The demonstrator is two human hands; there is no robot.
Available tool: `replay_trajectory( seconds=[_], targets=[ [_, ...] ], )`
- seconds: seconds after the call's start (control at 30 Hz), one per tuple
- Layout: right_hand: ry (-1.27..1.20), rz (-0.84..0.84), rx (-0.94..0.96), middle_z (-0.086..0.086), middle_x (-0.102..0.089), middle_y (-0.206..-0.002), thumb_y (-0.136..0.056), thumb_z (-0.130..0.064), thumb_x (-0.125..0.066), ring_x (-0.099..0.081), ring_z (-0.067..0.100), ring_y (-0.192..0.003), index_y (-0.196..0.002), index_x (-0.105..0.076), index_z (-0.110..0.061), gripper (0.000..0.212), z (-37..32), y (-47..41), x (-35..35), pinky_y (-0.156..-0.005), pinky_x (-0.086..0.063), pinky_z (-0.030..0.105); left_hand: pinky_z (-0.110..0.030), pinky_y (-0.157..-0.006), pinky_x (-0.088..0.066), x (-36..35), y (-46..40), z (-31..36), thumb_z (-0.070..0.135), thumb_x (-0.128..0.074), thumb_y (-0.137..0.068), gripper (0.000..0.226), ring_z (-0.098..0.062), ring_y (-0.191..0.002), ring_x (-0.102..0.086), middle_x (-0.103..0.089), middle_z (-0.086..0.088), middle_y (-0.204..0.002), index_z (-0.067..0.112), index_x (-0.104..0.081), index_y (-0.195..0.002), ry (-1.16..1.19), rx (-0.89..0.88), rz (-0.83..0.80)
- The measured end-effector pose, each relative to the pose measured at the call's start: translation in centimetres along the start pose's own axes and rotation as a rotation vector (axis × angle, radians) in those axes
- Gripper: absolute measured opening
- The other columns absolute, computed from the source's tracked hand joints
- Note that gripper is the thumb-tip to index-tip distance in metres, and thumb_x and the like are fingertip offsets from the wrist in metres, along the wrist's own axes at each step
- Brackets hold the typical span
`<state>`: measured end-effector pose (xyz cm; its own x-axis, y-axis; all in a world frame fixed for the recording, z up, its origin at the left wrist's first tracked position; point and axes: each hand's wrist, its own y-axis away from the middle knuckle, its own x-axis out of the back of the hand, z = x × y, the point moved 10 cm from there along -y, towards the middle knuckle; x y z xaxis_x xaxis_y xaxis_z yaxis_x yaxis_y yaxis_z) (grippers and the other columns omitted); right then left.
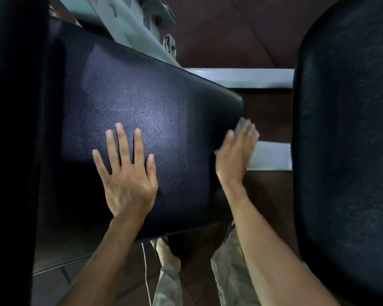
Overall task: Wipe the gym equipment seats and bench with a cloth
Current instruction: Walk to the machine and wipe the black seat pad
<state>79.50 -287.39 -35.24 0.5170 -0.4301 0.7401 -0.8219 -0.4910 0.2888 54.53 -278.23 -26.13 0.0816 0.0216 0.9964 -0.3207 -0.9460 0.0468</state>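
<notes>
- Left hand lies flat and open on top of the black padded seat, fingers spread, gripping nothing; it appears to brace the pad.
- Right hand presses a pale cloth against the right side edge of the same seat; the hand is blurred; only a corner of cloth shows beyond the fingertips, so how firmly it is held cannot be told.
- Risk: the cloth is pinned by a flat palm rather than clearly gripped; judged likely to slip off the edge and drop to the tiled floor below.
- Risk: the hand works close to the grey metal frame between the pads; a hard stroke could knock knuckles on it.
- Risk: the second dark pad on the right shows streaks; it could be missed.
- Risk: the top under the bracing palm may go unwiped.
- Writing: no brand, label or text can be read on any pad or on the frame.
</notes>
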Motion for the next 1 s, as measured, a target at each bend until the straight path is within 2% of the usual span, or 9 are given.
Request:
replay_trajectory(
  seconds=[0.13,0.27,0.4,0.57,0.63,0.7,0.8,0.9,1.0],
  targets=[
    [0.142,-0.015,0.382,0.019,-0.012,-0.164,-0.104,-0.037,-0.03,-0.004,0.037,-0.153,-0.155,-0.021,-0.003,0.062,-8.1,5.3,-2.8,-0.124,-0.009,0.051,-0.056,-0.124,-0.002,0.0,0.1,0.0,0.043,-0.019,-0.105,0.059,-0.027,-0.156,0.002,0.002,-0.009,-0.168,0.022,-0.01,-0.16,0.016,0.006,-0.002],
    [0.199,-0.236,0.705,0.011,-0.011,-0.166,-0.104,-0.031,-0.035,-0.007,0.029,-0.154,-0.156,-0.019,-0.008,0.059,-3.7,16.3,-2.7,-0.121,-0.023,0.051,-0.056,-0.124,-0.004,0.1,0.0,-0.1,0.042,-0.021,-0.105,0.059,-0.027,-0.156,0.0,0.0,-0.009,-0.168,0.022,-0.012,-0.16,0.012,0.007,0.0],
    [0.174,-0.171,0.381,0.003,-0.004,-0.167,-0.104,-0.033,-0.029,-0.004,0.023,-0.155,-0.158,-0.012,-0.013,0.06,3.0,12.4,0.0,-0.121,-0.021,0.05,-0.054,-0.124,-0.003,0.1,0.0,0.0,0.043,-0.023,-0.106,0.059,-0.027,-0.156,-0.001,-0.001,-0.01,-0.168,0.021,-0.013,-0.16,-0.003,0.006,0.011],
    [0.047,-0.009,0.056,0.01,-0.011,-0.166,-0.1,-0.049,-0.022,-0.004,0.03,-0.154,-0.157,-0.019,-0.011,0.068,-4.1,0.0,-0.9,-0.123,-0.013,0.054,-0.055,-0.124,-0.004,0.0,-0.1,0.1,0.044,-0.022,-0.107,0.058,-0.028,-0.156,-0.002,-0.003,-0.01,-0.168,0.022,-0.012,-0.16,-0.013,0.001,0.016],
    [0.088,-0.033,0.239,0.008,-0.012,-0.166,-0.1,-0.049,-0.027,-0.005,0.03,-0.154,-0.157,-0.02,-0.015,0.066,-8.1,1.1,-2.2,-0.123,-0.012,0.052,-0.055,-0.124,-0.004,-0.1,-0.1,0.0,0.044,-0.022,-0.107,0.059,-0.028,-0.156,-0.002,-0.002,-0.01,-0.168,0.023,-0.011,-0.16,-0.007,0.004,0.01],
    [0.128,-0.168,0.496,0.005,-0.008,-0.167,-0.103,-0.043,-0.033,-0.001,0.026,-0.155,-0.157,-0.018,-0.017,0.063,-9.8,6.6,-3.5,-0.124,-0.01,0.049,-0.054,-0.124,-0.004,0.0,-0.1,0.0,0.044,-0.023,-0.106,0.059,-0.028,-0.156,-0.002,-0.002,-0.009,-0.168,0.023,-0.01,-0.16,-0.002,0.006,0.009],
    [0.225,-0.296,0.708,0.004,-0.007,-0.167,-0.104,-0.038,-0.034,-0.002,0.025,-0.155,-0.157,-0.015,-0.016,0.061,-5.8,13.3,-3.1,-0.123,-0.017,0.05,-0.054,-0.124,-0.003,-0.1,-0.1,0.0,0.044,-0.024,-0.106,0.06,-0.027,-0.156,-0.001,-0.001,-0.008,-0.168,0.023,-0.01,-0.16,0.003,-0.002,-0.003],
    [0.312,-0.328,0.802,0.003,-0.006,-0.167,-0.104,-0.037,-0.031,-0.003,0.028,-0.155,-0.158,-0.01,-0.019,0.06,-2.7,14.0,-2.4,-0.12,-0.022,0.053,-0.054,-0.124,-0.002,-0.2,-0.2,-0.1,0.045,-0.024,-0.105,0.06,-0.027,-0.156,0.0,0.0,-0.008,-0.169,0.023,-0.011,-0.16,0.008,0.003,-0.01],
    [0.256,-0.358,0.739,0.006,-0.005,-0.167,-0.101,-0.046,-0.037,0.0,0.029,-0.155,-0.158,-0.011,-0.015,0.069,-3.1,13.7,-2.3,-0.124,-0.011,0.051,-0.054,-0.124,-0.002,-0.3,-0.2,-0.2,0.045,-0.023,-0.105,0.06,-0.027,-0.156,0.001,0.001,-0.007,-0.169,0.024,-0.01,-0.16,0.015,0.01,-0.018]
  ],
)
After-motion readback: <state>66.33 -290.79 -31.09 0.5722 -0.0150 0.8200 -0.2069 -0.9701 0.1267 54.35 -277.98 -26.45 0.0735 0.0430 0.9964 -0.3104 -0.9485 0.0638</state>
